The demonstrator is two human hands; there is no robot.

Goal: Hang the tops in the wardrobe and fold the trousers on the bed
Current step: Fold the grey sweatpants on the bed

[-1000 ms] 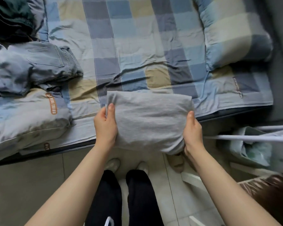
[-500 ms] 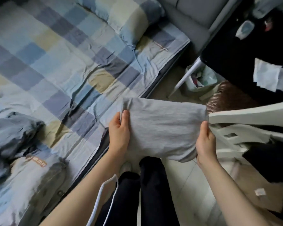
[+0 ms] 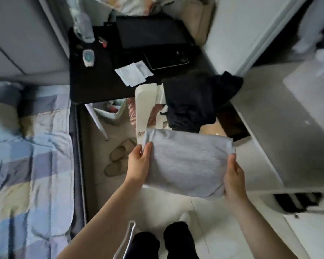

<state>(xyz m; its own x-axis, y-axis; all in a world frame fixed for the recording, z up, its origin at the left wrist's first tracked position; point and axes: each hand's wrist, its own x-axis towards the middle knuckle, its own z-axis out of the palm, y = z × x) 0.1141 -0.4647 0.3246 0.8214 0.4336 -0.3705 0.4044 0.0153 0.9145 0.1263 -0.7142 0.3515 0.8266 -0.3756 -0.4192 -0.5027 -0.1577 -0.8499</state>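
A folded grey garment (image 3: pixel 187 161) hangs in the air above the floor, held flat between both hands. My left hand (image 3: pixel 139 162) grips its left edge with the thumb on top. My right hand (image 3: pixel 233 175) grips its right edge the same way. The bed with a checked blue, grey and yellow cover (image 3: pixel 26 165) lies at the left, apart from the garment. White wardrobe panels (image 3: pixel 281 131) stand at the right, just past the garment's right end.
A white chair (image 3: pixel 145 109) with dark clothes (image 3: pixel 196 101) draped on it stands just beyond the garment. A black table (image 3: pixel 94 79) holds a tablet, a phone and papers. Slippers (image 3: pixel 118 156) and a small bin (image 3: pixel 110 111) sit on the floor beside the bed.
I have turned right, away from the bed, carrying the folded grey garment in both hands. It has moved from over the bed edge to over the floor near the chair and wardrobe.
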